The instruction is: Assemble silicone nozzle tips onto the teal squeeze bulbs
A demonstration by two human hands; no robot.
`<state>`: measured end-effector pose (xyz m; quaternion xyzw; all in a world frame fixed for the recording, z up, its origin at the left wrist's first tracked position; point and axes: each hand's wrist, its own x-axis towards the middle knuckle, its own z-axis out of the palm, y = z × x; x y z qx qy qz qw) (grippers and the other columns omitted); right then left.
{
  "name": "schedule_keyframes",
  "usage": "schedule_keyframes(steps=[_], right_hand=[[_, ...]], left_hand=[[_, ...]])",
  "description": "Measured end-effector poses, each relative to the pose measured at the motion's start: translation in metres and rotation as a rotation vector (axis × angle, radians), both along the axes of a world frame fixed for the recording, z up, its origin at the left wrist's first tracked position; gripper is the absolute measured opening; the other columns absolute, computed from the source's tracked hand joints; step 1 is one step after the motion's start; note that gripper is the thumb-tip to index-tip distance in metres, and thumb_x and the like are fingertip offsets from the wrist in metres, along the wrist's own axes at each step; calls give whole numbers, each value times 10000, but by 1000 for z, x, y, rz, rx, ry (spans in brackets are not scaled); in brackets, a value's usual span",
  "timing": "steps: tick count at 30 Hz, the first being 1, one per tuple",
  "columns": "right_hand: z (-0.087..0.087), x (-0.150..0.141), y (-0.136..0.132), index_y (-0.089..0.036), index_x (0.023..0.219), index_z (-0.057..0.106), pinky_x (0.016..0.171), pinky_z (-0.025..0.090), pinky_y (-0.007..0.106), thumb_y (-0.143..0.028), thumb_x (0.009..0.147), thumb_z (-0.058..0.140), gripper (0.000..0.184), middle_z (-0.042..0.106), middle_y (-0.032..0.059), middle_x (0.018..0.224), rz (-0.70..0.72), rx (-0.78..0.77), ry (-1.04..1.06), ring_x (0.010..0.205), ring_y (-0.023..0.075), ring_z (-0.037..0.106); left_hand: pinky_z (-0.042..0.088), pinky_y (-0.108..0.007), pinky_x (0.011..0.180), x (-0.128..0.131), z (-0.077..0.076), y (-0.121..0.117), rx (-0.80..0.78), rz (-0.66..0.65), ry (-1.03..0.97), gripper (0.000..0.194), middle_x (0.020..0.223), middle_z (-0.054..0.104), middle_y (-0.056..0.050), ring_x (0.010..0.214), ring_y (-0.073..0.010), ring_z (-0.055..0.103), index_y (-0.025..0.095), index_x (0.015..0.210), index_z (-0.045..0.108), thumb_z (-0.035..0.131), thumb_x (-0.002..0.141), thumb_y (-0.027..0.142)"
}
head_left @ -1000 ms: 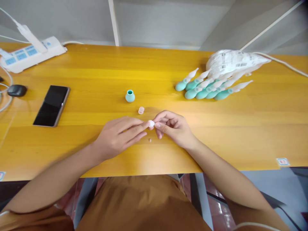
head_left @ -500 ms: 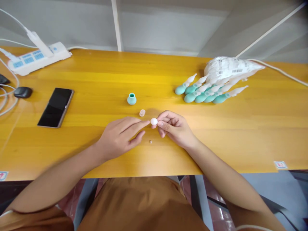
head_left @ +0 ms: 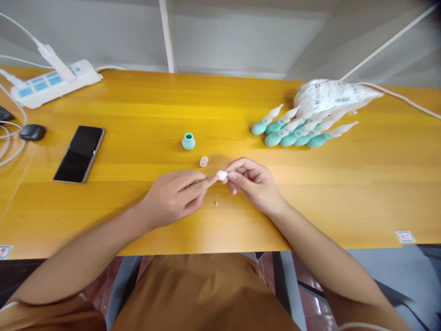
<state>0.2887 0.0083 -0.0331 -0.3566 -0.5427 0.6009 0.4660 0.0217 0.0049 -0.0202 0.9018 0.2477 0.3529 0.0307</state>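
My right hand [head_left: 251, 181] pinches a small white nozzle tip [head_left: 222, 175] between thumb and fingers, its wide end turned left. The stretched index finger of my left hand [head_left: 177, 193] touches that wide end; the other fingers of this hand grip nothing I can see. Just beyond the fingertips lies a small clear plastic connector [head_left: 204, 161]. Behind it a teal rubber bulb [head_left: 188, 142] stands upright with its mouth uncovered. A tiny brownish piece [head_left: 216, 203], too small to name, rests on the table between my hands.
At the back right lie several teal bulb syringes [head_left: 317, 140] with pale nozzles, against a white plastic bag [head_left: 330, 95]. A phone [head_left: 79, 154], a black mouse [head_left: 32, 132] and a power strip [head_left: 57, 83] with cables occupy the left of the wooden table [head_left: 144, 115].
My left index finger has moved right onto the wide end of the nozzle tip, and the left thumb has drawn in toward the fingers. The nozzle tip has tilted slightly.
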Motion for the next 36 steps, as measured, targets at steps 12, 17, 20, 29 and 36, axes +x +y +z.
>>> schedule_keyframes(steps=[12, 17, 20, 29, 36], right_hand=[[-2, 17, 5, -216, 1119, 760, 788, 627, 353, -213, 1129, 681, 79, 823, 91, 1047, -119, 774, -919, 932, 233, 803], [-3, 17, 4, -206, 1119, 744, 784, 619, 356, -210, 1135, 653, 92, 807, 89, 1088, -39, 679, -993, 877, 219, 789], [-1, 18, 3, -199, 1135, 741, 747, 606, 349, -208, 1128, 655, 87, 783, 92, 1093, -36, 661, -1006, 830, 204, 763], [6, 16, 1, -255, 1310, 721, 716, 626, 329, -156, 1096, 696, 238, 736, 74, 1088, -122, 835, -754, 778, 178, 696], [7, 11, -2, -262, 1446, 693, 864, 693, 381, -182, 1098, 718, 358, 724, 121, 1220, 38, 849, -670, 1006, 234, 773]], left_hand=[[535, -618, 1240, 4, -23, 20, -332, 161, 132, 544, 1638, 554, -231, 1454, -393, 601, 160, 1600, 549, 626, 1062, 136], [510, -586, 1259, 10, -34, 26, -384, 88, 141, 350, 1512, 653, -172, 1433, -352, 605, 187, 1435, 655, 583, 1096, 136], [541, -537, 1190, 9, -34, 29, -391, 80, 89, 160, 1347, 715, -143, 1312, -314, 658, 189, 1222, 692, 608, 1095, 143], [596, -389, 976, 9, -29, 18, -959, 23, -286, 143, 1116, 785, -45, 1030, -206, 764, 227, 1056, 626, 728, 1076, 326], [602, -299, 817, 12, -24, 6, -1271, -157, -433, 281, 1039, 783, -44, 899, -163, 754, 218, 1104, 616, 775, 1070, 448]])
